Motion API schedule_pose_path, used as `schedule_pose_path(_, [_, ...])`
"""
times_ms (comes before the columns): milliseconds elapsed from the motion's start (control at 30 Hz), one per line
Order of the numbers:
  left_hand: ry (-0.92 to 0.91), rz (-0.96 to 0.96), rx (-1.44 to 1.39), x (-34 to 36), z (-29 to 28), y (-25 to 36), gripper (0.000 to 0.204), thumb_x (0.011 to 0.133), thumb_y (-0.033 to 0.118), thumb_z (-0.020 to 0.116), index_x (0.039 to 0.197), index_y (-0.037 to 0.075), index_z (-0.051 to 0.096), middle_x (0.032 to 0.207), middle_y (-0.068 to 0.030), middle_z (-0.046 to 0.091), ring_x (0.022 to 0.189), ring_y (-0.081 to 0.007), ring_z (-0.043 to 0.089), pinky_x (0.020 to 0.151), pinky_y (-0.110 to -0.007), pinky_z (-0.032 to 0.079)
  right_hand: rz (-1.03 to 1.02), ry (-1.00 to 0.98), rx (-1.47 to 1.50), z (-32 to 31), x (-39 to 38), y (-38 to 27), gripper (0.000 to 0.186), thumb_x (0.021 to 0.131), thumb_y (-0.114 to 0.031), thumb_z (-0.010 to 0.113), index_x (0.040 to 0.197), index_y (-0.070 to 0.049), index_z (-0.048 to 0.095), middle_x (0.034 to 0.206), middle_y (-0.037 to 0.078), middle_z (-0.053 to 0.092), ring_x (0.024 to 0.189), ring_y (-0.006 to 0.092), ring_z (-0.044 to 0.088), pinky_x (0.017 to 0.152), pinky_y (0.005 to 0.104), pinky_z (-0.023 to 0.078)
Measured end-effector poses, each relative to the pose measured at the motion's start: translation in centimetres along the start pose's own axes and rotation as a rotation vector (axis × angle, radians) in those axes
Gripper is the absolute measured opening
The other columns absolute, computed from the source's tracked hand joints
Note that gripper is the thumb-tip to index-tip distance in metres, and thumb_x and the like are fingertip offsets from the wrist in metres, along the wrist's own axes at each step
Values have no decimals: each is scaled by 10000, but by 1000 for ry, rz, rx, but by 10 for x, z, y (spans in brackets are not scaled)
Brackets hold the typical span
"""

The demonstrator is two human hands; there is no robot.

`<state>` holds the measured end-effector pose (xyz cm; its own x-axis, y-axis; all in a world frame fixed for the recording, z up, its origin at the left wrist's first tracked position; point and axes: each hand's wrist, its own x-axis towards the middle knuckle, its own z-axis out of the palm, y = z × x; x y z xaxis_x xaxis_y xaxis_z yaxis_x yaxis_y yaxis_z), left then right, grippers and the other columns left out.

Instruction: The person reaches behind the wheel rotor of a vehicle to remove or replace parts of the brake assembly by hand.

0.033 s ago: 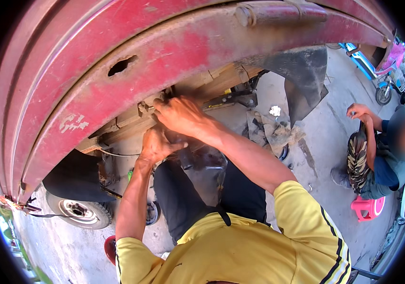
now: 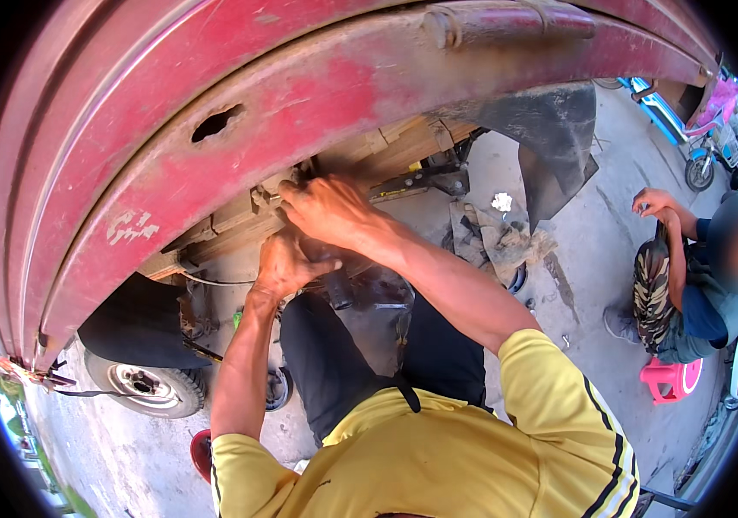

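My right hand (image 2: 330, 207) reaches under the red metal body panel (image 2: 300, 112), with its fingers curled at a rusty bracket (image 2: 261, 200) on the underside. Just below and to the left, my left hand (image 2: 281, 266) has its fingers bent upward and its thumb pointing right. What either hand grips is hidden by the fingers and shadow. Beside the left thumb, a dark cylindrical part (image 2: 339, 289) hangs above my lap. A thin cable (image 2: 214, 281) runs from the underside toward my left wrist.
A wheel (image 2: 145, 384) stands at lower left. A black rubber flap (image 2: 550, 138) hangs at right, near dirty rags (image 2: 507, 242) on the concrete. At far right a person (image 2: 697, 268) sits on a pink stool (image 2: 671, 380). A parked motorbike (image 2: 704, 164) is behind.
The red panel's hole lies slightly lower and further left in the picture. Both hands look the same in place and shape.
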<state>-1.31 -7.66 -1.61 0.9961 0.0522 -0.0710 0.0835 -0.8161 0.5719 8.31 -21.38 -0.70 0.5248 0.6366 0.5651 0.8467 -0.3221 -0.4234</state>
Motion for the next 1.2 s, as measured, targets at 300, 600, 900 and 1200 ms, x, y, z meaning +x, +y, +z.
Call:
schedule_pose_path(300, [211, 253, -117, 1, 8, -3, 473, 648, 334, 933, 1014, 79, 773, 749, -64, 740, 664, -214, 688, 700, -381, 553, 61, 93, 75, -2, -14, 14, 286, 925, -230, 662, 1162, -69, 655, 600, 206, 633, 584, 409, 669, 572, 516, 546])
schedule_pose_path(600, [-17, 19, -69, -2, -2, 10, 759, 612, 230, 971, 1236, -67, 657, 1100, -176, 737, 976, -247, 687, 933, -378, 537, 235, 225, 259, -10, -35, 25, 161, 919, -155, 675, 990, -36, 593, 708, 202, 650, 665, 450, 640, 600, 516, 504])
schedule_pose_path(900, [2, 0, -30, -3, -2, 17, 688, 625, 247, 953, 1197, -32, 691, 1009, -162, 761, 892, -217, 713, 854, -359, 558, 497, 285, 512, 14, -69, 53, 258, 959, -241, 685, 1080, -16, 653, 870, 232, 688, 762, 404, 662, 692, 448, 525])
schedule_pose_path(1200, [55, 108, -75, 5, 4, 6, 637, 610, 188, 953, 1150, -41, 703, 1012, -161, 762, 904, -242, 720, 858, -378, 567, 660, 205, 966, 54, -126, 100, 284, 1020, -278, 661, 1021, 5, 640, 867, 32, 631, 847, 103, 545, 757, 294, 455])
